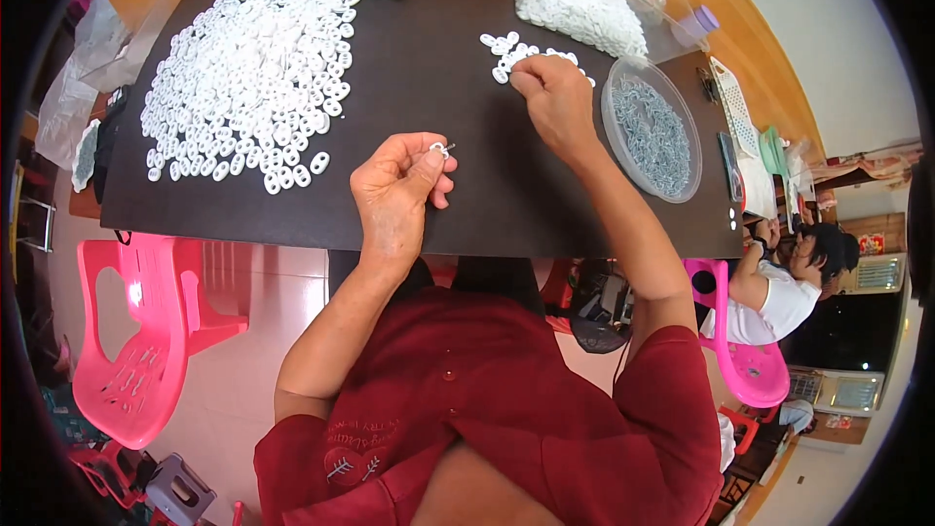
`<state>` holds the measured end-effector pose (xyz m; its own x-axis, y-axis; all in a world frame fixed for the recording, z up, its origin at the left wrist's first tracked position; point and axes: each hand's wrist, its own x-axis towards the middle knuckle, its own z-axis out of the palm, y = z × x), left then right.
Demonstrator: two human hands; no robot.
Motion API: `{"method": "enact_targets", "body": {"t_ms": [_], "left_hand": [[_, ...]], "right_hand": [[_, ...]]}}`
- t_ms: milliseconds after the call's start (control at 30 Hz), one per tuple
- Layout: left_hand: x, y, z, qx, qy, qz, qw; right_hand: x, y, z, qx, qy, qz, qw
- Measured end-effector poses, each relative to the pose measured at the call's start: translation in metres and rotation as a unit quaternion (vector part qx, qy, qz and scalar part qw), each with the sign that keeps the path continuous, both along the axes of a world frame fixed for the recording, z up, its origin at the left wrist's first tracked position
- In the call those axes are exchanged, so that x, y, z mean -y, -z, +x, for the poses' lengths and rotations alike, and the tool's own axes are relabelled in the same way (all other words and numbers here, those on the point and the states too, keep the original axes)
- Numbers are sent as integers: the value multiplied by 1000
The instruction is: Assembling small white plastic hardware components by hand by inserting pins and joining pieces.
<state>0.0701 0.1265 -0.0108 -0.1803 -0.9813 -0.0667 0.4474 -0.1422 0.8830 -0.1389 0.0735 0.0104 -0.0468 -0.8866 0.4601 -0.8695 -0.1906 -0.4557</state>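
Pinching a small white piece (436,149) between thumb and forefinger, the left hand (392,183) is above the dark worktop (419,68), near the middle of its near edge, its other fingers loosely curled. The piece looks light, stiff and smooth, probably a little slippery but not fragile; its rim seems the best hold. A thin metal bit (450,146) beside it points toward the worktop's right edge; fingers hide the piece's long axis. Toward the far right corner, the right hand (557,105) bends its fingers, tips close together, at loose white pieces (501,47); whether it grips one, I cannot tell.
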Motion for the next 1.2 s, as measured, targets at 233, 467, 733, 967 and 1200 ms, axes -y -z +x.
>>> {"method": "enact_targets", "body": {"t_ms": [233, 467, 733, 967, 1200], "left_hand": [[-1, 6, -2, -5, -12, -21, 1000], [-3, 5, -1, -1, -26, -27, 999], [-4, 7, 1, -16, -19, -32, 999], [-6, 2, 4, -5, -9, -24, 1000], [-11, -8, 3, 29, -19, -23, 999]], "right_hand": [[16, 20, 7, -237, 21, -73, 968], [14, 13, 12, -200, -18, -54, 978], [-5, 5, 24, -77, -76, 9, 994], [-33, -6, 36, 408, -143, 206, 878], [-47, -7, 46, 505, -142, 267, 808]]}}
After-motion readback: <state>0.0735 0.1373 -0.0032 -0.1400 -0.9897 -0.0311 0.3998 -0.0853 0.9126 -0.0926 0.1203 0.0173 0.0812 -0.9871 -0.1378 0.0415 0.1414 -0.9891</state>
